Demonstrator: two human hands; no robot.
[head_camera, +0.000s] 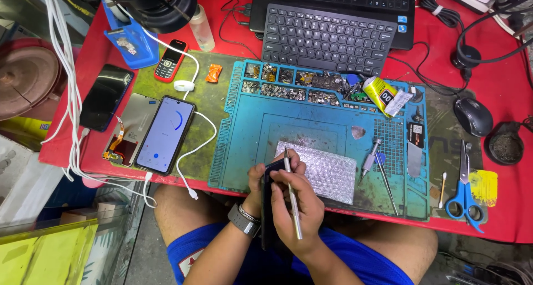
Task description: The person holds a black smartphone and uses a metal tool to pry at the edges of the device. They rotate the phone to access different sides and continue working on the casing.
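A slim metal tool point(292, 199) is gripped like a pen in the right hand point(297, 207), its tip raised above the fingers and its shaft running down across the palm. A dark phone point(268, 207) is held upright on its edge by the left hand point(256, 188), whose fingers are wrapped around it from behind; a watch point(244, 219) is worn on that wrist. Both hands are held at the near edge of the blue work mat point(250, 129), over the person's lap. Just beyond the hands, on the mat, a piece of bubble wrap point(325, 171) is laid flat. To the right of it on the mat a screwdriver point(369, 161) and a thin probe point(387, 185) are seen, and a yellow glue tube point(383, 93) lies at the mat's far right corner. Small parts are sorted in the compartments along the mat's far edge. Off the mat's right side, blue-handled scissors point(463, 193) and a computer mouse point(473, 116) are placed on the red table point(511, 218). Left of the mat, a lit phone point(165, 134) connected to a white cable point(194, 151) is laid beside a bare display panel point(127, 129) and a second dark phone point(105, 96). Beyond the mat, a black keyboard point(327, 38) is set in front of a laptop.
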